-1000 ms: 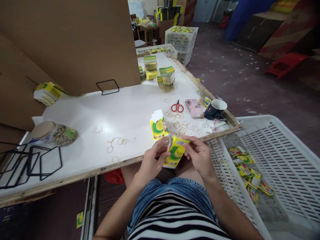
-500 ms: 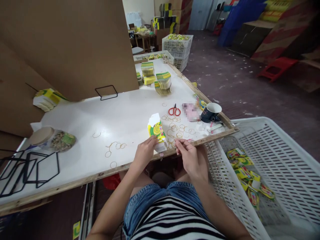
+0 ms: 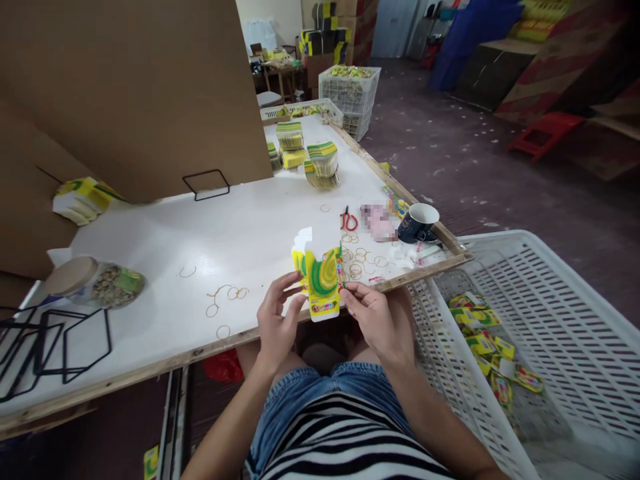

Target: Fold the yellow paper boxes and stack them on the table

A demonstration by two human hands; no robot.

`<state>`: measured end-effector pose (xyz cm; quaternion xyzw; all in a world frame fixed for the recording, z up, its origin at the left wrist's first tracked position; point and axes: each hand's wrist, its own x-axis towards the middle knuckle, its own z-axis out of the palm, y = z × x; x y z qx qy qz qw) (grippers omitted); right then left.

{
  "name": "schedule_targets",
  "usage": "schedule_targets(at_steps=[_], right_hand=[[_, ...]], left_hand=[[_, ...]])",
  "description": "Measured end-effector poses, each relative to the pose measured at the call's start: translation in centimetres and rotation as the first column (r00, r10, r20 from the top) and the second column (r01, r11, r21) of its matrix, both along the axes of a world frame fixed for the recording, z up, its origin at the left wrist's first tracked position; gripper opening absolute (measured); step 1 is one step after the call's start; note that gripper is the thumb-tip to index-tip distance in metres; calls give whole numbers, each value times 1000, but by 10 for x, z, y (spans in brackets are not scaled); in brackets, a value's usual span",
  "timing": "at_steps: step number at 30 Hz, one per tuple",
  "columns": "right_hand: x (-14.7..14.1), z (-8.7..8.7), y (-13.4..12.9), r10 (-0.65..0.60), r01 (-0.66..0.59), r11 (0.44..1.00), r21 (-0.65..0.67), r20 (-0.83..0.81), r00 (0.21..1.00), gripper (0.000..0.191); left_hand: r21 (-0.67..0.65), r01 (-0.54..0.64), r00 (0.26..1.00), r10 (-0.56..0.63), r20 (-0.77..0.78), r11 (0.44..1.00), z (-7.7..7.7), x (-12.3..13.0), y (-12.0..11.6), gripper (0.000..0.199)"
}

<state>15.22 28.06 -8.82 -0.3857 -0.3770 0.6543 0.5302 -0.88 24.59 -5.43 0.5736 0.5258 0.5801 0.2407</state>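
Just above the table's front edge, a yellow and green printed carton (image 3: 324, 283) is held upright, its broad printed side facing me. My right hand (image 3: 369, 312) pinches its right edge between thumb and fingers. On the carton's other side is my left hand (image 3: 281, 308), thumb and fingers apart, fingertips close to the left edge; whether they touch it I cannot tell. Behind the carton, more yellow cardboard with white flaps (image 3: 302, 241) shows, partly hidden. Several rubber bands (image 3: 356, 270) lie loose on the white tabletop (image 3: 260, 233), beyond my right hand. Red-handled scissors (image 3: 349, 220) lie behind them.
A dark mug (image 3: 419, 223) stands at the table's right corner. Stacked cartons (image 3: 323, 160) sit farther back. Right of my legs, a white plastic crate (image 3: 565, 267) holds several small packs. A lidded jar (image 3: 117, 283) and black wire frames (image 3: 85, 347) occupy the left.
My right hand, earlier beside the carton on the table, now grips a raised carton with its broad side toward me. My left hand has drawn back and spread its fingers.
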Motion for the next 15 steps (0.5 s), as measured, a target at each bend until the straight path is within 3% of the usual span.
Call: schedule_targets(at_steps=[3, 6, 8, 11, 15], right_hand=[[-6, 3, -2, 58, -59, 998, -18, -52, 997, 40], [-11, 2, -2, 64, -67, 997, -40, -87, 994, 43], [-13, 0, -2, 67, -69, 997, -26, -61, 996, 43], [-15, -2, 0, 34, -35, 999, 4, 30, 999, 42], [-15, -6, 6, -23, 18, 999, 51, 86, 996, 38]], left_hand=[[-234, 201, 950, -131, 284, 951, 5, -5, 4, 40], [-302, 272, 905, -136, 403, 914, 4, -6, 7, 45], [-325, 212, 934, -93, 346, 922, 5, -5, 8, 40], [-321, 7, 995, 26, 97, 947, 8, -1, 11, 28], [-245, -186, 972, 143, -185, 952, 11, 1, 25, 23]])
